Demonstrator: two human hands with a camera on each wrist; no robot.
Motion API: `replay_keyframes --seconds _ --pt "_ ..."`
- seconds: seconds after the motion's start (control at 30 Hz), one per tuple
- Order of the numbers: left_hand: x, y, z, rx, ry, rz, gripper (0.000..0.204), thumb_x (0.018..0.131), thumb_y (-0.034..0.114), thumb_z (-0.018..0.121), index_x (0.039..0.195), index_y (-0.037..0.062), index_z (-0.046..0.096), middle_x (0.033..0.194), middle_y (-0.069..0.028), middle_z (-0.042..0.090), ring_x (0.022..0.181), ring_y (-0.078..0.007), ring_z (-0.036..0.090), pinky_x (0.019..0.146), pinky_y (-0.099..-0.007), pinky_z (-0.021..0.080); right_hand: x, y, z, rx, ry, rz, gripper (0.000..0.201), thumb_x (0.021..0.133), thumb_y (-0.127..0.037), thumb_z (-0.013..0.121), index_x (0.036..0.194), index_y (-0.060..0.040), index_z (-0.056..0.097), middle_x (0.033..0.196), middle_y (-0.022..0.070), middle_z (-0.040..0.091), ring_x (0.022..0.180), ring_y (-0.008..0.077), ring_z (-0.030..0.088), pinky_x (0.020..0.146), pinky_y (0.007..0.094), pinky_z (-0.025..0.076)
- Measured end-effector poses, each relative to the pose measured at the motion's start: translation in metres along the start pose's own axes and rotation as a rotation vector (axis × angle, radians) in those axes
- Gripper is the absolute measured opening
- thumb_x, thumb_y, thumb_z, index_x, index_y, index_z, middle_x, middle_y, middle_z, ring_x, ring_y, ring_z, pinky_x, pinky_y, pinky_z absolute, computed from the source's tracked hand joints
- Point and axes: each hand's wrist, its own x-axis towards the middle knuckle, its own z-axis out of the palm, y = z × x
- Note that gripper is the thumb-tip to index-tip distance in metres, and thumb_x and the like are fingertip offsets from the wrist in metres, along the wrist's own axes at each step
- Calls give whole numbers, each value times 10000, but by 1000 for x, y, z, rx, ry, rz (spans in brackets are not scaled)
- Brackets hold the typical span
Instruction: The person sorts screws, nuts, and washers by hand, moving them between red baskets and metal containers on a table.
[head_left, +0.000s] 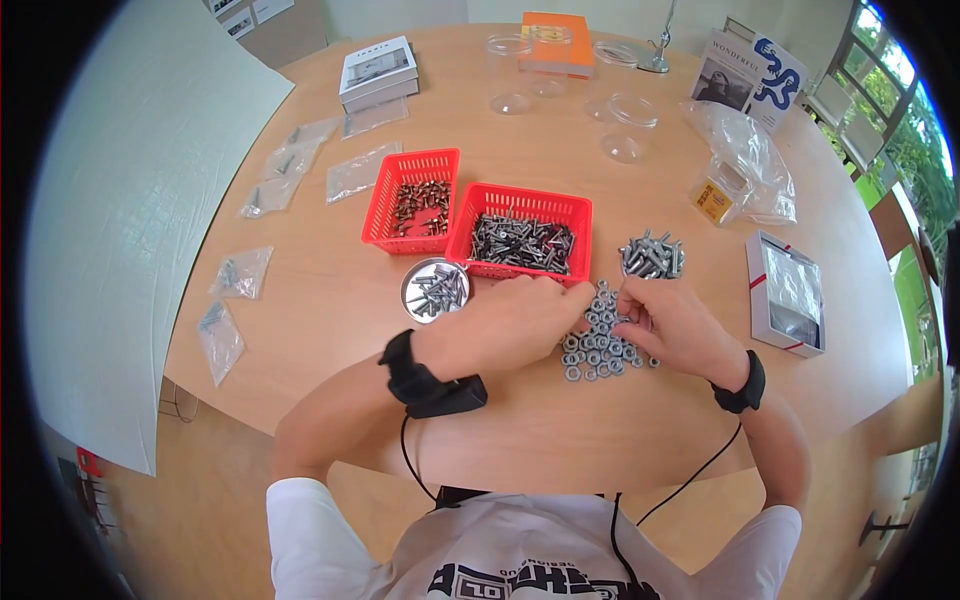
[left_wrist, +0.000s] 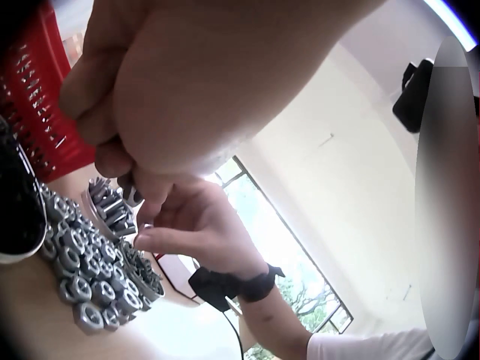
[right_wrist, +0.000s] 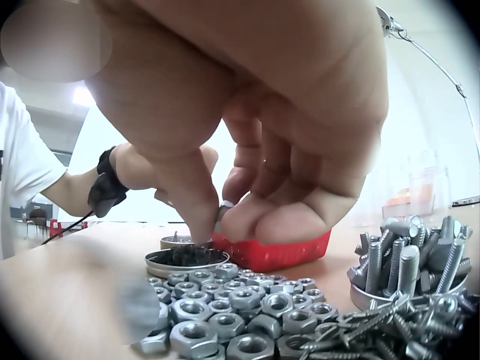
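Many silver hex nuts (head_left: 600,345) lie close together on the table under both hands. My left hand (head_left: 520,320) reaches over their left side, fingers curled around a small grey metal piece (left_wrist: 133,193). On the right side, my right hand (head_left: 680,325) pinches a small metal piece (right_wrist: 223,208) between thumb and fingertip, just above the nuts. The exact kind of either piece I cannot tell. Behind the right hand stands a round dish of silver bolts (head_left: 651,256). Pointed screws (right_wrist: 405,326) are heaped beside the nuts, hidden by the right hand in the head view.
Two red baskets, one with brass-coloured pieces (head_left: 422,205) and one with dark and silver screws (head_left: 520,243), stand behind the left hand. A metal dish (head_left: 407,297) holds silver bolts. Small plastic bags (head_left: 240,272) lie left, clear jars (head_left: 625,130) behind, an open white box (head_left: 787,292) right.
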Motion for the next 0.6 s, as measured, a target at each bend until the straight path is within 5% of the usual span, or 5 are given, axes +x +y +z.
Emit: replay_keyframes --seconds 0.13,0.23,0.53,0.6 --pt "14 -4 44 150 157 183 189 973 150 570 1052 -17 527 937 -206 645 846 -388 677 716 -470 543 -8 0 11 -53 42 7 204 802 -37 767 870 4 579 692 116 607 630 259 616 606 349 490" --pt "24 -5 59 119 188 223 192 966 141 562 1076 -13 531 1023 -192 582 887 -368 667 736 -447 561 -14 -2 15 -39 17 107 197 774 -9 747 882 15 585 759 156 649 747 355 652 673 415 512" --pt "33 -16 66 0 231 207 204 962 135 595 1060 -18 503 1026 -193 510 832 -389 628 710 -457 533 -17 4 26 74 109 177 136 794 12 724 854 37 605 719 171 659 681 310 678 628 364 523" --pt "33 -18 67 -17 227 211 222 958 147 614 1057 -17 502 1026 -193 507 827 -392 623 706 -460 529 -17 6 29 92 124 183 137 788 23 742 866 37 630 712 138 657 643 238 657 605 324 514"
